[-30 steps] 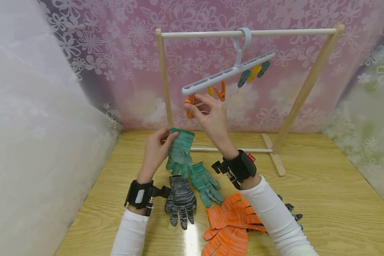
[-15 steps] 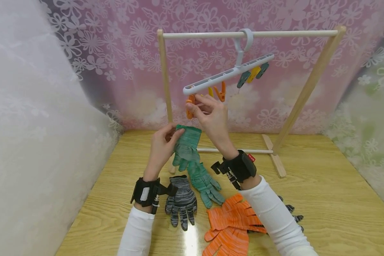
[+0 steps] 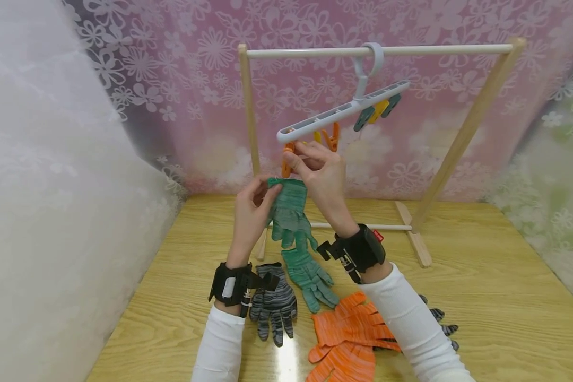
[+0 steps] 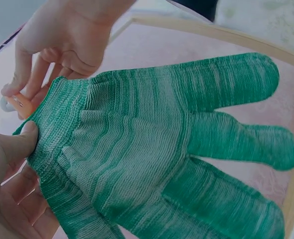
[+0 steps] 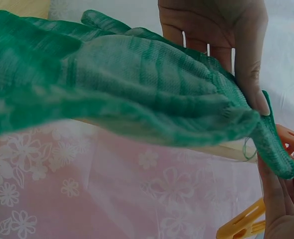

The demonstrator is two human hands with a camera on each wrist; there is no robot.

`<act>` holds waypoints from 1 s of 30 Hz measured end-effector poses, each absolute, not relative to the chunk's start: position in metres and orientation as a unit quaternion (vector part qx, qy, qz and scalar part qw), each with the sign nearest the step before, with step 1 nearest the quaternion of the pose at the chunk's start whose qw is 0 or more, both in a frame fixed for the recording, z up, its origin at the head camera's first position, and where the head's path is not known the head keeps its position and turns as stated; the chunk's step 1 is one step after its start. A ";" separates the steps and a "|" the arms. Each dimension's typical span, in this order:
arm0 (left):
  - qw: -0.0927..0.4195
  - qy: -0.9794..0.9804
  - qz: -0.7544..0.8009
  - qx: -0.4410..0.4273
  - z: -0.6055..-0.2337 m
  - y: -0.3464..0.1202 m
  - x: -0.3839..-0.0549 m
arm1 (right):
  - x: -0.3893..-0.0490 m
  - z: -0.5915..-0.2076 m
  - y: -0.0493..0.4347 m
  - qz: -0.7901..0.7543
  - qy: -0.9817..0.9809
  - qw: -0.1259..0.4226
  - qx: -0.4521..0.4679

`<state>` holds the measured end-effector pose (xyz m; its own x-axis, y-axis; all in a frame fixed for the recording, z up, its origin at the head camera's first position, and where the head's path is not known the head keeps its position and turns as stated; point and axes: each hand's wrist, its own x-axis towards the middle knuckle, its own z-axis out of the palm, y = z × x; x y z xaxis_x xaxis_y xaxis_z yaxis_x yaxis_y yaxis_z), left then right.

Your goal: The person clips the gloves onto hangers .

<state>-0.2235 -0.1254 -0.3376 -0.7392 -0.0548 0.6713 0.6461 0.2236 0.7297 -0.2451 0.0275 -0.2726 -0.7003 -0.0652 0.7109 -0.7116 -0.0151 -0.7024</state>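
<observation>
My left hand [image 3: 252,215] pinches a green knit glove [image 3: 288,204] by its cuff, thumb in front, so the glove hangs fingers down. Just above the cuff, my right hand [image 3: 326,175] grips an orange clothespin [image 3: 287,161] that hangs from the low left end of a grey hanger [image 3: 324,119]. In the left wrist view the cuff lies close to the orange clothespin [image 4: 21,104]. The right wrist view shows the glove [image 5: 147,74] stretching from my left thumb, its cuff edge beside the clothespin [image 5: 289,137]. Whether the pin's jaws hold the cuff I cannot tell.
On the table lie another green glove [image 3: 307,276], a grey-black glove [image 3: 273,305], and orange gloves [image 3: 346,334] partly over a dark one. The tilted hanger hangs from a rack's white bar [image 3: 305,53]; other orange, yellow [image 3: 377,112] and dark green pins [image 3: 363,118] hang along it.
My left hand has moved up and to the right, bringing the green glove's cuff up to the orange clothespin. My right hand has stayed at the clothespin with only a slight shift.
</observation>
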 end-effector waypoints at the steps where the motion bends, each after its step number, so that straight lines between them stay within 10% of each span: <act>1: 0.300 -0.719 -0.593 -0.205 -0.337 -0.124 -0.224 | -0.245 -0.272 0.028 0.650 -0.655 0.249 0.296; 30: 0.313 -0.689 -0.616 -0.219 -0.334 -0.116 -0.233 | -0.251 -0.272 0.034 0.647 -0.657 0.246 0.297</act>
